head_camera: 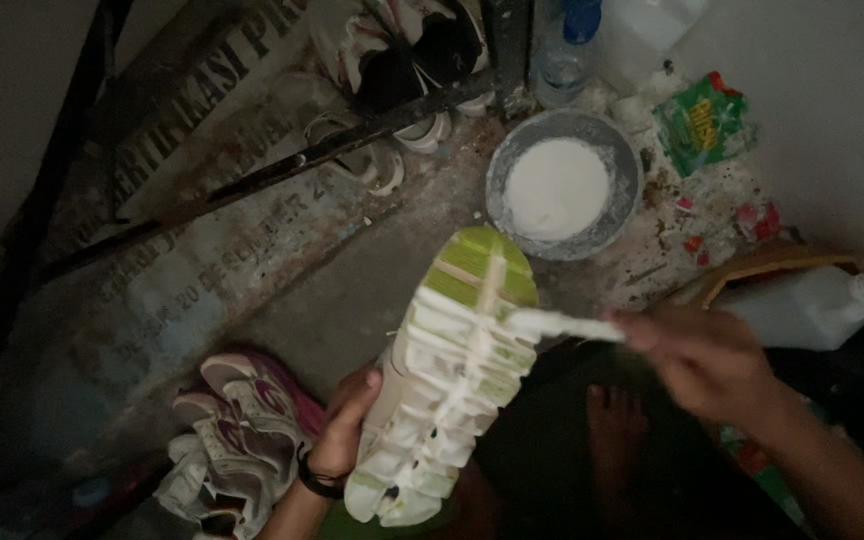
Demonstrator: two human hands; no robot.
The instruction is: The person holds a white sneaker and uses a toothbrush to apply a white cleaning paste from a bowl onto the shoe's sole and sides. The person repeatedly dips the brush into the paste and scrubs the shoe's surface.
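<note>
carefully, my left hand (345, 428) grips the upturned white-and-green lugged-sole shoe (447, 375); right fingers (687, 350) pinch a white brush (564, 324) that, pressed hard, could slip.

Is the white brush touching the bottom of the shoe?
Touching. The head view shows the white brush, held by the right hand, with its tip pressed on the shoe sole.

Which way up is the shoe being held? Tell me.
Sole up. The shoe shows its white and green tread to the camera, left hand gripping its side, right hand holding a brush on it.
</note>
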